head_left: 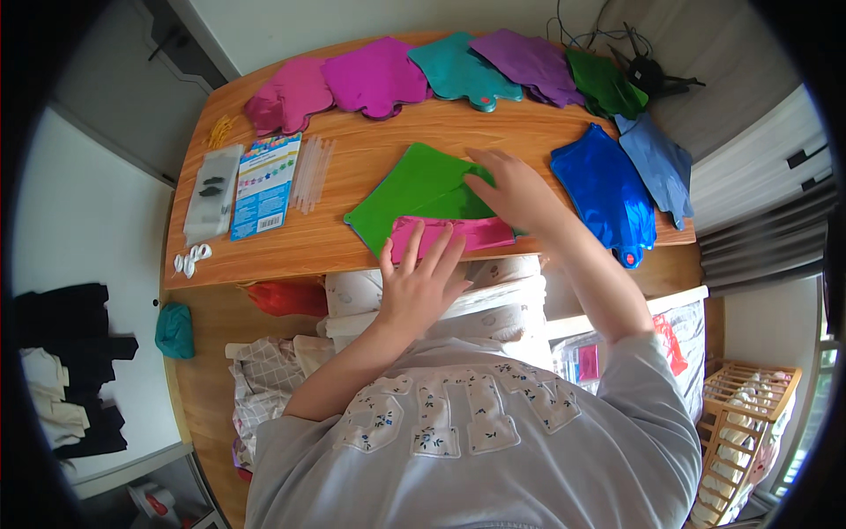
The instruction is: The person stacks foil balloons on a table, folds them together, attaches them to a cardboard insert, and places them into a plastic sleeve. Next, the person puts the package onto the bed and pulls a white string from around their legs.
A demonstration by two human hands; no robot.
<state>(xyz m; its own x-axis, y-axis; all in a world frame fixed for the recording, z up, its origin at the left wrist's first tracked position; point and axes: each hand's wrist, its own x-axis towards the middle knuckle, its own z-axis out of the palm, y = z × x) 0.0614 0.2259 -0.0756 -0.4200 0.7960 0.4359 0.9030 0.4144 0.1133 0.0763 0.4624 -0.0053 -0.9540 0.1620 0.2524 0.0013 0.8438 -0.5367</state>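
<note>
A flat green foil balloon (414,189) lies on the wooden table (352,145), partly over a folded pink foil balloon (463,234) at the table's front edge. My left hand (421,278) rests flat, fingers spread, on the near edge of the pink balloon. My right hand (515,189) presses flat on the right side of the green balloon. Neither hand grips anything.
Flat foil balloons line the back: pink (286,95), magenta (377,78), teal (458,69), purple (527,62), dark green (604,84). Blue ones (608,189) lie at right. A printed card (264,185), clear straws (310,172), a plastic bag (211,189) and white clips (189,260) sit at left.
</note>
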